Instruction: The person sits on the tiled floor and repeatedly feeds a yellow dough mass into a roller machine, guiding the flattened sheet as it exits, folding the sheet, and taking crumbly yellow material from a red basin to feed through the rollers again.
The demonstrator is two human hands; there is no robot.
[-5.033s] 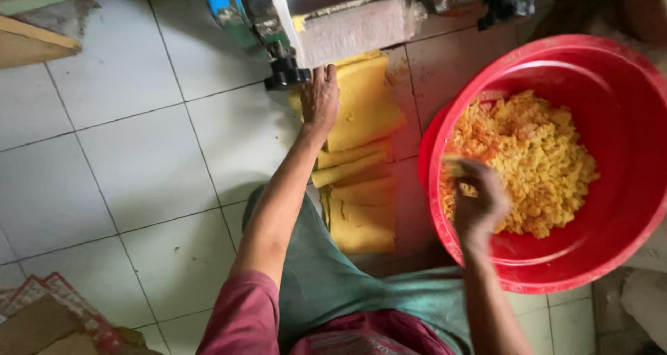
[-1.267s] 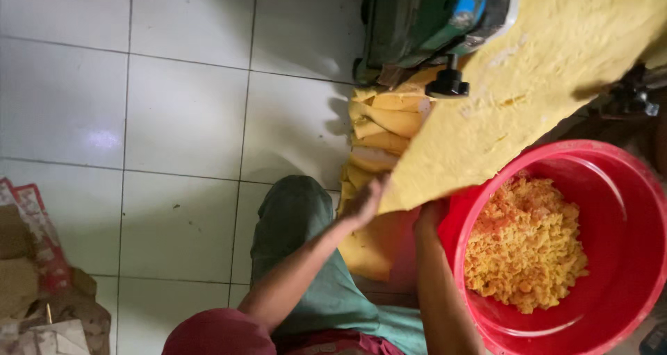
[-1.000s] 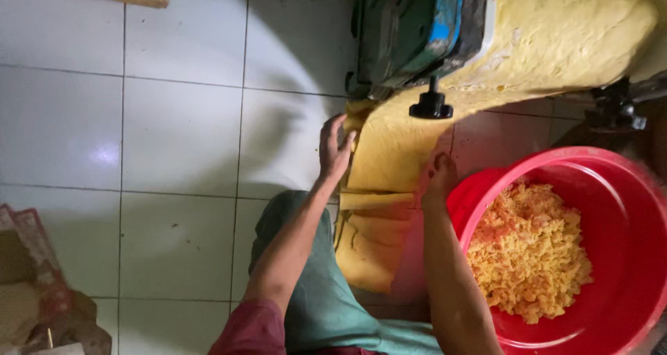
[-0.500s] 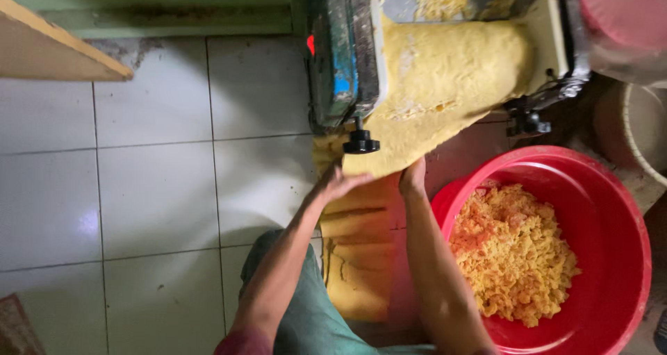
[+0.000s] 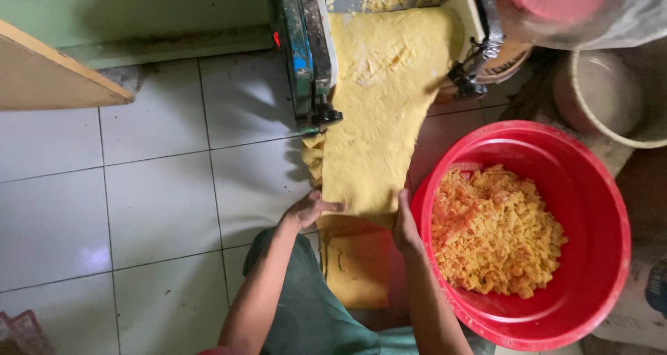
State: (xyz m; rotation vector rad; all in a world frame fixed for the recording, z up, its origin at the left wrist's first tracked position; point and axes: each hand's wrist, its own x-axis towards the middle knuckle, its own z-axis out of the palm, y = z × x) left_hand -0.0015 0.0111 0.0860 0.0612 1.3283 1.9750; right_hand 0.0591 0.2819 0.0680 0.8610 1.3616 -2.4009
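- Yellow flat dough sheet (image 5: pixel 379 119) hangs from a green metal roller machine (image 5: pixel 306 49) down toward the white tiled floor (image 5: pixel 139 209).
- Left hand (image 5: pixel 311 209) grips the sheet's left lower edge, fingers curled around it.
- Right hand (image 5: pixel 405 223) holds its right lower edge.
- Round red plastic basin (image 5: pixel 597 209) of crumbly yellow dough (image 5: pixel 497 233) stands just beside the right hand.

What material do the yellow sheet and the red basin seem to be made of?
Yellow sheet: likely soft dough, matte and floury; it sags from the machine and folds below the hands. Red basin: probably plastic, smooth and glossy, with a moulded rolled rim; it holds crumbly yellow-orange pieces.
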